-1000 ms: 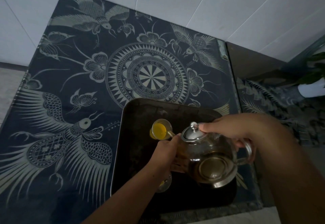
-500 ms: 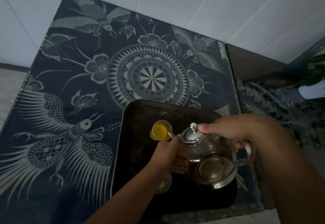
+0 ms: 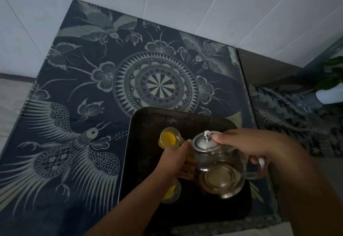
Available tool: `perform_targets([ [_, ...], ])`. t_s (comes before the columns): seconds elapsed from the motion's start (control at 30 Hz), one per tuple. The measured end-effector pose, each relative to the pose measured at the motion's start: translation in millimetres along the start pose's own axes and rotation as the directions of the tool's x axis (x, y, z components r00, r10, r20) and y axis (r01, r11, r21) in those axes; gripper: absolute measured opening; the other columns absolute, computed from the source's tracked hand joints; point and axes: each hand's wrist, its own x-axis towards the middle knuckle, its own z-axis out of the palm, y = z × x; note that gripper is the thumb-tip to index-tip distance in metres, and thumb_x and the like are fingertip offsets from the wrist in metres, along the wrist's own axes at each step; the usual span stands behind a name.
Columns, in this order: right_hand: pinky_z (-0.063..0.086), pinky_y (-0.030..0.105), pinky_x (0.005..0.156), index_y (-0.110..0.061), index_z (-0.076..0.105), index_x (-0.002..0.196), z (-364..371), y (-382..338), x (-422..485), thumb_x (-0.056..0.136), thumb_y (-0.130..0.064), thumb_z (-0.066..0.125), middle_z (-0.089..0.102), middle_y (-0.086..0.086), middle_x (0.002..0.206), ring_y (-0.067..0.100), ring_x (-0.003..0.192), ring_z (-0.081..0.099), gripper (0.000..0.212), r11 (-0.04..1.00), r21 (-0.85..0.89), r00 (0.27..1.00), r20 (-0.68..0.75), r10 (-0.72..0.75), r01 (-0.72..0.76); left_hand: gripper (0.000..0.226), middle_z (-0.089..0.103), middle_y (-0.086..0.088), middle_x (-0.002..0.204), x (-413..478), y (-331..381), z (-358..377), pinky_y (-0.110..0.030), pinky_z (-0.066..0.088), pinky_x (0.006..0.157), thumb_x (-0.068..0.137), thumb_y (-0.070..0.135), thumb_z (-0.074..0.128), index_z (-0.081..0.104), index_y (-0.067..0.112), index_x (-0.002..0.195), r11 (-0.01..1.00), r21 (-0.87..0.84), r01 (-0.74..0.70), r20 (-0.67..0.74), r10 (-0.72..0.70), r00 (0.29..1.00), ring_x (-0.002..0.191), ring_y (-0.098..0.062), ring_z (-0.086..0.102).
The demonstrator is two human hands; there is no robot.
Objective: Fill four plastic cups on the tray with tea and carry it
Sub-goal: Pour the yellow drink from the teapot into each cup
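Note:
A dark tray (image 3: 148, 124) lies on the patterned table near its front right corner. On it stands a clear cup with yellow tea (image 3: 168, 137) at the back left. Another cup with yellow tea (image 3: 171, 192) shows partly under my left forearm. My right hand (image 3: 246, 144) grips the handle of a glass teapot (image 3: 220, 172) tilted over the tray, a finger pressing its metal lid (image 3: 206, 141). My left hand (image 3: 174, 159) holds something at the teapot's spout side; what it holds is hidden.
The table (image 3: 92, 106) has a dark cloth with pale bird and flower patterns under glass. White tiled walls rise behind it. A lower patterned surface (image 3: 289, 117) lies to the right, with a potted plant in a white pot (image 3: 330, 94).
None beyond a slight camera shift; both hands and the teapot keep the same pose over the tray.

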Motion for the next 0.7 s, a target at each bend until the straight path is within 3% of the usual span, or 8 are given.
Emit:
perform_targets([
  [0.13,0.046,0.027,0.050,-0.035,0.069,0.109,4,5,-6,0.082,-0.084,0.039,0.076,0.018,0.101,0.035,0.076,0.074,0.064,0.999,-0.011,0.999,-0.007,-0.043,0.043,0.044,0.078,-0.016,0.087,-3,5,-1,-0.052,0.066,0.073,0.099,0.048,0.060,0.075,0.007,0.107,0.998,0.056,-0.036,-0.042,0.038,0.998,0.077,-0.033,0.077],
  [0.23,0.048,0.030,0.053,-0.041,0.068,0.109,5,11,-12,0.079,-0.087,0.039,0.077,0.007,0.100,0.036,0.074,0.073,0.062,0.994,0.028,0.994,-0.052,-0.100,0.102,0.043,0.080,-0.019,0.094,-9,11,0,-0.050,0.066,0.072,0.098,0.048,0.061,0.075,0.008,0.106,0.991,0.115,-0.074,-0.079,0.084,0.993,0.083,-0.035,0.079],
  [0.33,0.050,0.033,0.053,-0.045,0.066,0.113,6,20,-18,0.065,-0.093,0.039,0.075,-0.003,0.101,0.039,0.082,0.074,0.073,0.980,0.083,0.980,-0.094,-0.173,0.181,0.042,0.078,-0.017,0.091,-16,18,4,-0.046,0.065,0.066,0.096,0.048,0.063,0.075,0.007,0.100,0.978,0.165,-0.128,-0.144,0.152,0.978,0.078,-0.033,0.077],
  [0.4,0.050,0.030,0.050,-0.047,0.064,0.117,7,26,-24,0.076,-0.088,0.042,0.073,-0.004,0.101,0.031,0.068,0.073,0.061,0.961,0.143,0.968,-0.123,-0.220,0.236,0.039,0.078,-0.016,0.090,-23,23,6,-0.044,0.064,0.063,0.096,0.046,0.063,0.075,0.009,0.097,0.962,0.208,-0.179,-0.185,0.219,0.958,0.079,-0.032,0.077],
  [0.5,0.045,0.023,0.045,-0.047,0.057,0.131,10,34,-35,0.094,-0.070,0.043,0.069,-0.012,0.109,0.005,0.038,0.054,0.046,0.923,0.188,0.935,-0.181,-0.305,0.337,0.039,0.079,-0.015,0.090,-38,30,10,-0.050,0.066,0.069,0.098,0.046,0.062,0.076,0.009,0.094,0.933,0.284,-0.222,-0.245,0.295,0.924,0.081,-0.031,0.078],
  [0.57,0.048,0.025,0.047,-0.047,0.052,0.138,12,40,-41,0.094,-0.071,0.043,0.066,-0.014,0.122,0.005,0.036,0.051,0.052,0.897,0.189,0.911,-0.197,-0.363,0.399,0.041,0.078,-0.014,0.088,-48,33,13,-0.053,0.066,0.073,0.098,0.045,0.062,0.076,0.008,0.089,0.908,0.347,-0.235,-0.293,0.343,0.893,0.081,-0.031,0.078],
  [0.7,0.054,0.032,0.058,-0.055,0.045,0.142,14,51,-44,0.088,-0.078,0.042,0.061,-0.013,0.134,0.006,0.038,0.052,0.058,0.850,0.190,0.864,-0.227,-0.448,0.491,0.048,0.077,-0.022,0.091,-73,34,22,-0.052,0.067,0.067,0.098,0.046,0.062,0.074,0.001,0.090,0.860,0.430,-0.274,-0.370,0.445,0.816,0.080,-0.033,0.078],
])
